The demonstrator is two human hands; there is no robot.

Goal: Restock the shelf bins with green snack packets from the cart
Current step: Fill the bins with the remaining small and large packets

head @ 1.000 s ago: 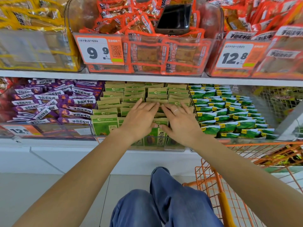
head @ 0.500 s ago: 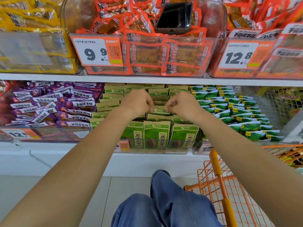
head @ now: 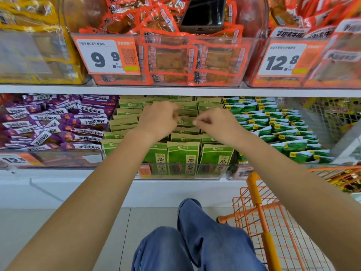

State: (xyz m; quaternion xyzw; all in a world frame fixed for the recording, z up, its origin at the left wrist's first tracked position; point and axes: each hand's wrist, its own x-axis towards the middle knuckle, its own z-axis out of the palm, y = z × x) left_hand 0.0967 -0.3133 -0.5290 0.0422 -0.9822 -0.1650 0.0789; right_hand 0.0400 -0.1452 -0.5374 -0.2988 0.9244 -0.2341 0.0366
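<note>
Two hands work one green snack packet [head: 185,122] in the middle bin [head: 181,169] of the lower shelf [head: 58,184], where rows of like packets stand upright behind a clear front wall. The left hand [head: 158,122] pinches the packet's left edge with curled fingers; the right hand [head: 216,124] pinches its right edge the same way, so each grip is clamped on the packet, held just above the rows near the bin's centre. Purple packets [head: 58,122] fill the bin to the left, green-and-white ones [head: 283,130] the bin to the right. An orange cart [head: 259,212] stands by the person's right knee; a dark phone [head: 203,14] lies on the orange packets above. Seating it well likely means keeping it upright and square, lowering it straight into a gap, label forward, without tipping its neighbours.
</note>
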